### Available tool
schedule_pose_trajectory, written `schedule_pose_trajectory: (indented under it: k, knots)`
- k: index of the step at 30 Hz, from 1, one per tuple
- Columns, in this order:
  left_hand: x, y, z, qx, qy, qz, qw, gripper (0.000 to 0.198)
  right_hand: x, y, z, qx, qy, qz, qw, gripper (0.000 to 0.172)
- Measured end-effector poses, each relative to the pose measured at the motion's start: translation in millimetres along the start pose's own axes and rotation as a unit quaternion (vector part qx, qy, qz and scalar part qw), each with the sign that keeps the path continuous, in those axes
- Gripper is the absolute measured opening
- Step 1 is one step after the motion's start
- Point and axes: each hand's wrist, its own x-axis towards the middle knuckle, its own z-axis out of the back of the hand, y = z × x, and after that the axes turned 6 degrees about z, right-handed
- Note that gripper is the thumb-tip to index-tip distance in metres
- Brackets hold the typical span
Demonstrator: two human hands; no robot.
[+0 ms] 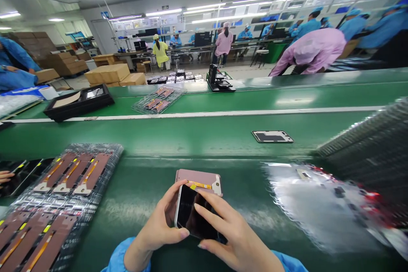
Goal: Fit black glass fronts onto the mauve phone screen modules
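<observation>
Low in the middle of the head view, a phone (185, 209) with a black glass front and silver frame is tilted between my hands. My left hand (156, 225) is closed around its left side, thumb at the lower corner and fingers at the top. My right hand (237, 231) spans the right part, fingers over the glass and thumb at the lower edge; these fingers hide much of that side. Just beyond the phone, a screen panel (204, 175) lies with its pinkish-brown back up. An orange ribbon cable crosses that panel, partly behind my fingers.
At left, a clear plastic tray (116, 153) holds several similar panels. A phone back part (273, 136) lies on the green conveyor (191, 131). Blurred clear packaging (312, 208) and stacked trays (369, 148) stand at right. Another person's hand (5, 177) shows at far left.
</observation>
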Motion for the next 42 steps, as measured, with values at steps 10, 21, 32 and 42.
schedule_pose_trajectory:
  k: [10,21,32,42]
  knots:
    - [7,12,-3.5,-0.108,-0.042,0.032,0.993,0.078,3,-2,-1,-0.026,-0.026,-0.01,0.999,0.062]
    - [36,-15,16.5,-0.152,-0.202,0.135,0.958,0.038,3,-9,12,0.492,0.054,-0.358,0.792,0.05]
    - [44,-17,21.1,-0.139,-0.208,0.127,0.96,0.042,0,-7,0,0.542,-0.02,-0.357,0.761,0.039]
    - [24,-8,-14.6,0.087,-0.035,0.155,0.983,0.029,-8,-15,4,0.434,-0.14,-0.366,0.811,0.035]
